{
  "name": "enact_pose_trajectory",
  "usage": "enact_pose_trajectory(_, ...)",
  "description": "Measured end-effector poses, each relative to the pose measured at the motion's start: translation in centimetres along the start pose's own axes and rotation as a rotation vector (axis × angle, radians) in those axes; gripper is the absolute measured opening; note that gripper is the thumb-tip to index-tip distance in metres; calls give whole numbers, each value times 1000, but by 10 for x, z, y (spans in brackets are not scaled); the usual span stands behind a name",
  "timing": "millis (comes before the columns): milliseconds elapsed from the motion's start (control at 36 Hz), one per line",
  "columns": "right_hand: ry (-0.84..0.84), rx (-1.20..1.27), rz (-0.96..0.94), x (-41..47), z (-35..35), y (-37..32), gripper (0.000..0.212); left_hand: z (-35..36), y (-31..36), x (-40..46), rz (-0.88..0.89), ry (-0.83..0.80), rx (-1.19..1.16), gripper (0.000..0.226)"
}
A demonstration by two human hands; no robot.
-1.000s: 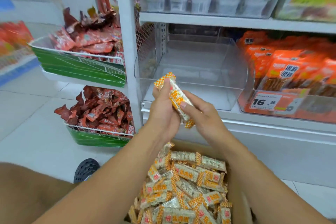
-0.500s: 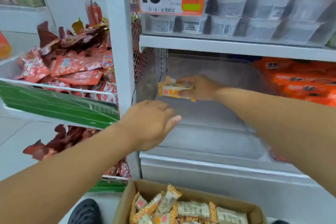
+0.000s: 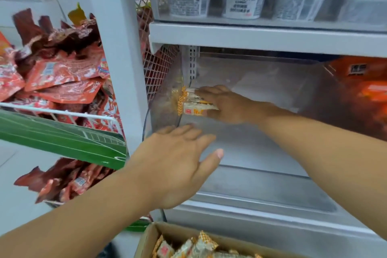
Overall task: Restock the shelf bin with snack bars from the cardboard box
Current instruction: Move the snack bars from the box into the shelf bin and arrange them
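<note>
Bars (image 3: 194, 104) sat gripped in your right hand (image 3: 227, 104) at the bin's (image 3: 261, 153) back-left corner, starting a tidy stack; your left hand (image 3: 178, 163) hovered relaxed, holding nothing.

1. A white shelf upright (image 3: 117, 65) stands left of centre.
2. Left of the upright, a wire basket with a green front panel (image 3: 62, 138) holds red snack packets (image 3: 60, 73).
3. Below that basket, more red packets (image 3: 62, 180) lie heaped.
4. Right of the upright, on the upper shelf, stand white tubs (image 3: 188, 0) with printed labels.
5. Far right of the upright, orange packets (image 3: 360, 86) fill a neighbouring bin.
</note>
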State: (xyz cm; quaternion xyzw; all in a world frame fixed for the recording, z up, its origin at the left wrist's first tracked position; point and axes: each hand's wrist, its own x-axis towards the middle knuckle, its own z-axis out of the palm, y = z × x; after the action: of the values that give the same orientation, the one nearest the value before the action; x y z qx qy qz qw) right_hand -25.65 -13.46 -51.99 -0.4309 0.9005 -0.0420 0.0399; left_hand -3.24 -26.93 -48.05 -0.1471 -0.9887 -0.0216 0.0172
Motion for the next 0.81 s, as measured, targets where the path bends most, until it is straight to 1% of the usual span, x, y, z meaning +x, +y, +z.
enact_pose_trajectory(111,53,-2,34,2,6,-5,61,0,3,-1,-15,36,3,67)
enact_pose_trajectory(250,99,-127,84,-3,3,-18,52,1,3,-2,-25,54,1,69)
enact_pose_trajectory(361,114,-261,73,-3,-1,-22,54,4,3,-2,-30,72,4,70)
enact_pose_trajectory(472,94,-316,56,-3,-6,-19,61,5,1,0,-29,76,-3,74)
enact_pose_trajectory(611,86,-306,52,-4,-11,-18,65,4,2,-1,-32,70,-16,68)
enact_pose_trajectory(694,80,-286,45,-2,-12,-18,65,4,2,0,-34,64,-6,69)
enact_pose_trajectory(806,40,-164,40,-10,-29,-20,67,5,1,0,-19,58,18,72)
